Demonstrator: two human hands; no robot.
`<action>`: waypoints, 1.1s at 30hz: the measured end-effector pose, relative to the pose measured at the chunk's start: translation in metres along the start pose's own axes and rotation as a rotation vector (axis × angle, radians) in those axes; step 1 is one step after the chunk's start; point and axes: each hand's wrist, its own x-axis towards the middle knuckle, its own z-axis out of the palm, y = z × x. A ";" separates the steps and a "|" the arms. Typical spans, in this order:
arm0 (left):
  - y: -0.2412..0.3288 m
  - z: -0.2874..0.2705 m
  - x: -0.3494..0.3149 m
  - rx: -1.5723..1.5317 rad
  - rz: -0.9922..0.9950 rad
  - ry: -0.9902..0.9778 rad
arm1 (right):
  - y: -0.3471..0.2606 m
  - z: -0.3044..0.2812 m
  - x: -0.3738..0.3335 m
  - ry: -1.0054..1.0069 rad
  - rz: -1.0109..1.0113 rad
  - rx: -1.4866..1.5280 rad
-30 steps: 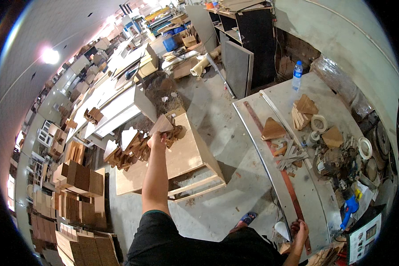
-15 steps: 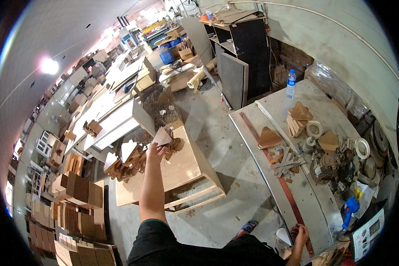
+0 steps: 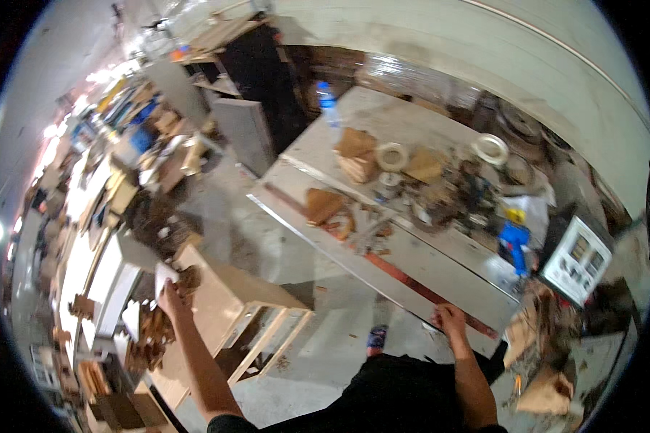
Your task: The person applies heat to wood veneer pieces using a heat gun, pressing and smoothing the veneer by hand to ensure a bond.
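At the left, my left hand (image 3: 171, 297) closes on a pale-topped wooden piece (image 3: 165, 276) at the end of a row of stacked brown wooden pieces (image 3: 150, 333). These rest on a light wooden cabinet lying on its side (image 3: 217, 281). My right hand (image 3: 449, 318) is closed at the near edge of the grey worktable (image 3: 440, 270), beside a long red-brown strip (image 3: 404, 278). What its fingers hold, if anything, is hidden. Motion blurs the picture.
On the worktable lie a triangular wooden block (image 3: 324, 206), a heap of offcuts (image 3: 368, 227), tape rolls (image 3: 392, 156), a water bottle (image 3: 327, 105) and a blue tool (image 3: 514, 245). A white printed sheet (image 3: 576, 261) stands at the right. Wood scraps (image 3: 545, 390) lie below.
The view has swung right, so the worktable sits nearer the middle and the cabinet farther left. My left hand remains at the pale-topped piece, my right at the table edge.
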 end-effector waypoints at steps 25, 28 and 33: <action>-0.174 0.307 -0.277 1.178 0.260 -1.036 | 0.034 -0.002 -0.006 -0.219 -0.297 -0.339; -0.186 0.306 -0.264 1.073 0.291 -1.074 | 0.022 0.002 -0.011 -0.223 -0.299 -0.438; -0.172 0.306 -0.274 0.909 0.392 -1.022 | 0.020 0.001 -0.014 -0.211 -0.316 -0.362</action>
